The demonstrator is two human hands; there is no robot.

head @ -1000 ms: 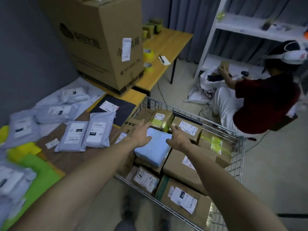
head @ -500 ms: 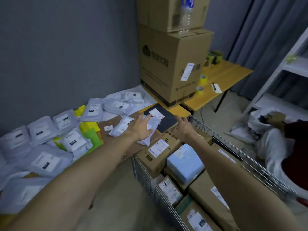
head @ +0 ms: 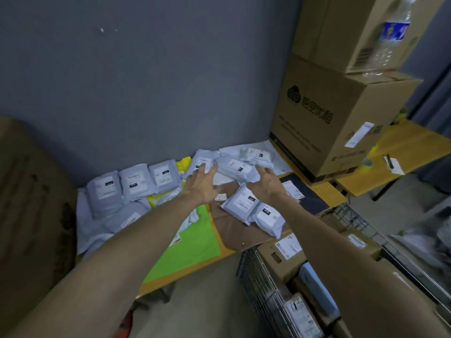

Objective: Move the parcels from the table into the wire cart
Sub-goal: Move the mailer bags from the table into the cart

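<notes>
Two hands, left hand and right hand, both spread flat-fingered and holding nothing, hover over grey parcels piled on the desk at 12 o'clock. At 5 o'clock the wire cart stands just beside the desk, cardboard boxes inside.

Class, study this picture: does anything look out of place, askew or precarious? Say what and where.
A clear plastic water bottle stands on the lower cardboard box at top right, close to its front edge: an odd perch among parcels. The grey mailer bags lie overlapping and askew.
</notes>
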